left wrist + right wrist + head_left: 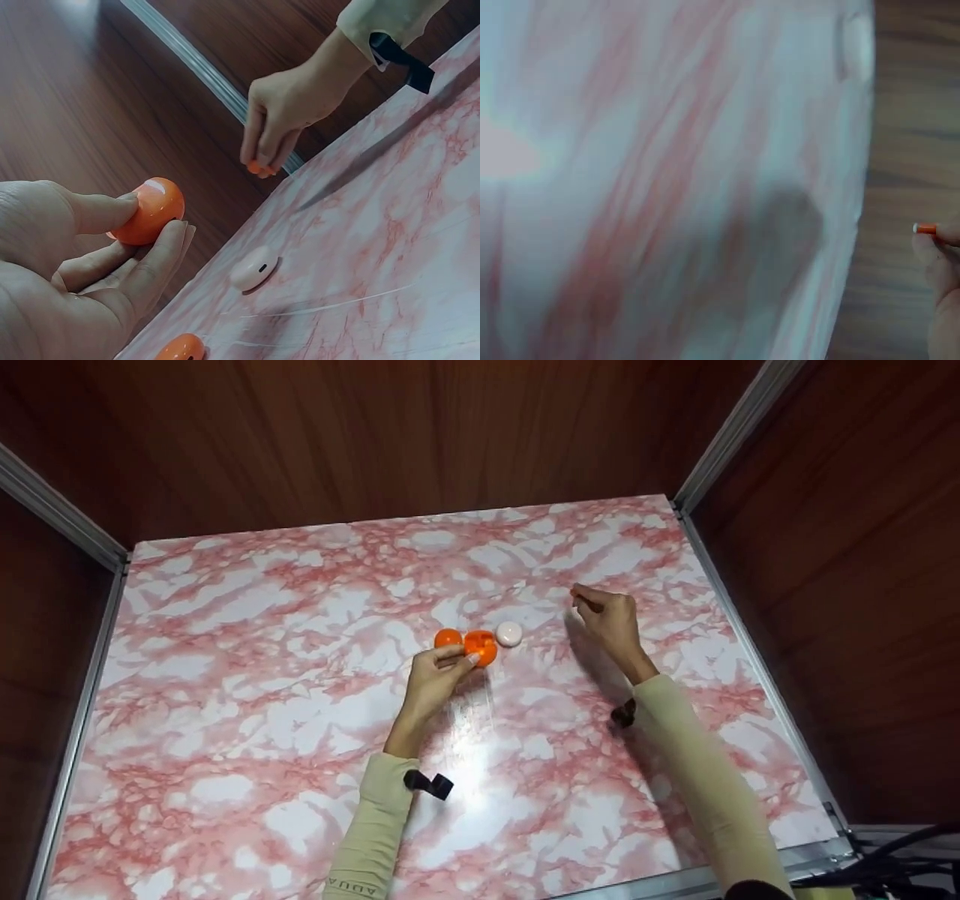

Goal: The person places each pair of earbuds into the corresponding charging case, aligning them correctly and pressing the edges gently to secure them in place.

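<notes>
My left hand (435,679) pinches an orange earbud case (482,651) between thumb and fingers, and its lid stands up with hollows showing inside. In the left wrist view this case (154,210) is seen from its glossy rounded side, held above the table. My right hand (611,622) is raised off to the right, its fingertips pinching a small orange earbud (926,228) with a pale tip. Most of that earbud is hidden by the fingers. A second orange case (448,638), closed and rounded, lies just left of the held one. To its right lies a closed white case (509,634).
The table (225,720) has a pink and white marbled top. Dark wood panels (375,442) with metal edge strips (731,431) enclose its back and sides. Black cables (900,855) lie at the lower right corner.
</notes>
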{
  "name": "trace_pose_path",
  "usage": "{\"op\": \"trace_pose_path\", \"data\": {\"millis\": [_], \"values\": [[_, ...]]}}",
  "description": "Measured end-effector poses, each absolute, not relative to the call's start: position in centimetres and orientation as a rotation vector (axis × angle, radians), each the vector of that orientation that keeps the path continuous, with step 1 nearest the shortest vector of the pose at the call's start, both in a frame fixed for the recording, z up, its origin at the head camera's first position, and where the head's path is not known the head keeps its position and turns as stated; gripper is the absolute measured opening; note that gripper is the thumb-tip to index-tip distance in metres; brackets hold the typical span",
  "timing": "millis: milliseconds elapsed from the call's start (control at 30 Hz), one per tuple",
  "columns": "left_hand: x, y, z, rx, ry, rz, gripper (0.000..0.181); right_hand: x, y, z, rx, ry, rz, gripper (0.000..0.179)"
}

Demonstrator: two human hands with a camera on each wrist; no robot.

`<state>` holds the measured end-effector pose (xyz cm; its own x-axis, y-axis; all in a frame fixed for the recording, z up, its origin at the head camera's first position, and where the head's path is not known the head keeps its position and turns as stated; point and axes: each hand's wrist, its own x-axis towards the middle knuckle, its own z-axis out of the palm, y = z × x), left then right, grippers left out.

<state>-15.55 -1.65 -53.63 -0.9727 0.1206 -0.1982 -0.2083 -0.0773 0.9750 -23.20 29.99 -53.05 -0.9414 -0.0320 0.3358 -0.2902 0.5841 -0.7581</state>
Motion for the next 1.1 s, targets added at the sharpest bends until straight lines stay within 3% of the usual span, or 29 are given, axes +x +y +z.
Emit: {"op": "trace_pose_path", "data": {"millis": [200, 433, 1100], "values": [[-15.5, -1.5, -53.8, -0.099, 1.985, 2.137, 0.04, -21.7, 28.0, -51.9, 0.188, -2.332, 1.852, 0.032], [-15.4, -1.3, -53.5, -0.082, 2.047, 2.094, 0.038, -20.2, 25.8, -50.9, 0.263, -2.201, 2.15, 0.033], [-14.9, 0.0, -53.2, -0.09, 1.833, 2.187, 0.035, -17.6, 20.4, -48.7, 0.62, -2.416, 1.98, 0.025]]}}
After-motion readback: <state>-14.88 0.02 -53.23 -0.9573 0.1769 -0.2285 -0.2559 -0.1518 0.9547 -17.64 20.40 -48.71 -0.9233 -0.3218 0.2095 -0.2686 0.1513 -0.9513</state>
